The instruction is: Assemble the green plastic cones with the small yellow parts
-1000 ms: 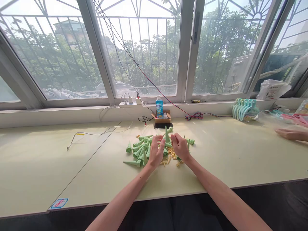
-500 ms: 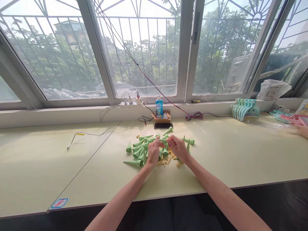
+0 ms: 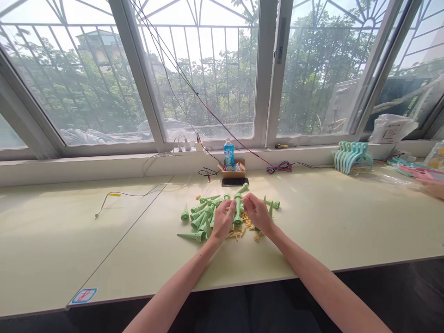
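My left hand (image 3: 222,219) is closed at the fingertips on a green plastic watering spike (image 3: 238,200), whose wide ribbed end points up between my hands. Just right of that spike, my right hand (image 3: 257,212) is pinched; whatever is in its fingertips is too small to make out. Around and beneath both hands lies a heap of similar green spikes (image 3: 200,219), some on their sides and some standing on their wide ends. Small yellow plastic valve pieces (image 3: 245,226) are scattered between my wrists, partly hidden by the hands.
Behind the heap are a dark phone (image 3: 235,182) and a small cardboard box (image 3: 233,174) with a blue-labelled bottle (image 3: 229,155). A thin cable (image 3: 133,192) crosses the table on the left. Hangers (image 3: 353,157) stand at right, near another person's hand (image 3: 435,188).
The green spike between my hands has turned from lying across to upright, wide end up. My right fingers have come slightly away from it.
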Tool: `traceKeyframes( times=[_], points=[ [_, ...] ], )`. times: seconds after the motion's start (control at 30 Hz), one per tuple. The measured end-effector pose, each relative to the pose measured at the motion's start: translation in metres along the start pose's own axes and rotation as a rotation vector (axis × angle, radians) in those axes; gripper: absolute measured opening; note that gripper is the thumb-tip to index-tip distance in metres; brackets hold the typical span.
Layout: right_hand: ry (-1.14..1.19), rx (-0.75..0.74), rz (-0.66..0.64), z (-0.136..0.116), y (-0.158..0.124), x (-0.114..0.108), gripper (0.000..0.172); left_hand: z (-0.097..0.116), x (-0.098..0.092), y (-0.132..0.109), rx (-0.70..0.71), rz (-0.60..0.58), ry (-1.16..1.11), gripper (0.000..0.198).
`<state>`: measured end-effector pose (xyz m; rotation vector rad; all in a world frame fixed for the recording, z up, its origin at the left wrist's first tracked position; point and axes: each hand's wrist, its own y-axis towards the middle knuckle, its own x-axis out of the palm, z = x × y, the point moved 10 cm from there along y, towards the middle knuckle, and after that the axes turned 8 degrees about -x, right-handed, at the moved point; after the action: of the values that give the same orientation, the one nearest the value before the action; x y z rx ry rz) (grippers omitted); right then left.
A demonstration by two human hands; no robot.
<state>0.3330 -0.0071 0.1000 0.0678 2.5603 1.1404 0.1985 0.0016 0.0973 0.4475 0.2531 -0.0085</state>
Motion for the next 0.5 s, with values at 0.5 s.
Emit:
traceKeyframes(
  times=[0.5],
  points=[
    [-0.083,0.059,0.099,0.002,0.000,-0.011,0.040,0.011,0.006,-0.003,0.145,0.001,0.102,0.028]
  ],
)
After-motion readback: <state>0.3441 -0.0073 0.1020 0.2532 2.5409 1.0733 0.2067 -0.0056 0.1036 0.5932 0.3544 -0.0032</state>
